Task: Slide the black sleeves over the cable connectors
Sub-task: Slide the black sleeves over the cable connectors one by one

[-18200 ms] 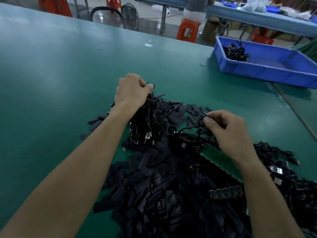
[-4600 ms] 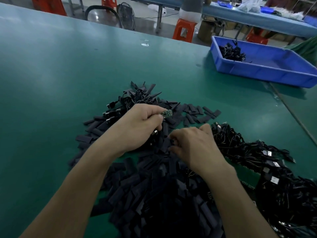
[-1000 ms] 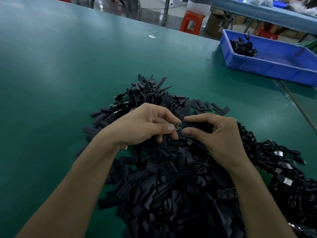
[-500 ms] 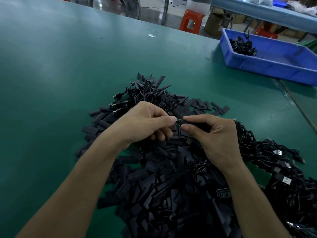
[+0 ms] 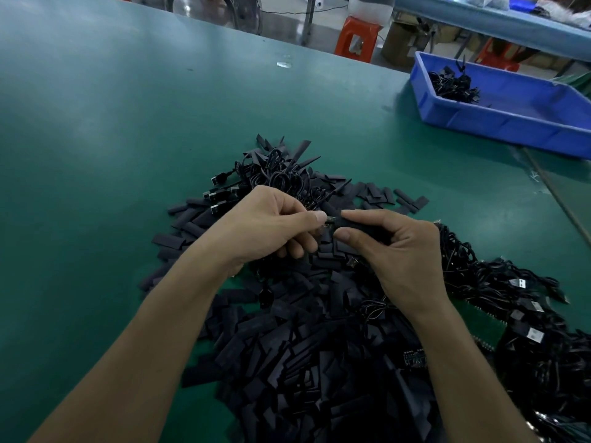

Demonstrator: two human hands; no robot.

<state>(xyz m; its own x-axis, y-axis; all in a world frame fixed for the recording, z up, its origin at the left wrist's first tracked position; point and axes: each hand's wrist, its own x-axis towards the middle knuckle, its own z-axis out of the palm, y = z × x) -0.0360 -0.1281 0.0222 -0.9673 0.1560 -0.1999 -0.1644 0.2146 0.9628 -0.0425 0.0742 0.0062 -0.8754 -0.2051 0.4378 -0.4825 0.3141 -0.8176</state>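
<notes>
Over a pile of flat black sleeves [image 5: 307, 362], my left hand [image 5: 271, 225] pinches a small cable connector [image 5: 330, 219] between thumb and forefinger. My right hand [image 5: 390, 247] pinches a black sleeve [image 5: 358, 223] whose open end meets the connector's tip. Most of the connector is hidden by my fingers. A bundle of black USB cables [image 5: 275, 180] lies just beyond my hands, and more cables [image 5: 524, 314] are heaped to the right.
The work lies on a green table [image 5: 128, 123]. A blue bin [image 5: 511, 119] holding a few black cables stands at the far right. A green circuit-board panel [image 5: 479, 318] peeks from under the right cable heap. Orange stools and another bench stand beyond the table.
My hands have drawn closer together, and the sleeve in my right hand now covers more of the connector held by my left.
</notes>
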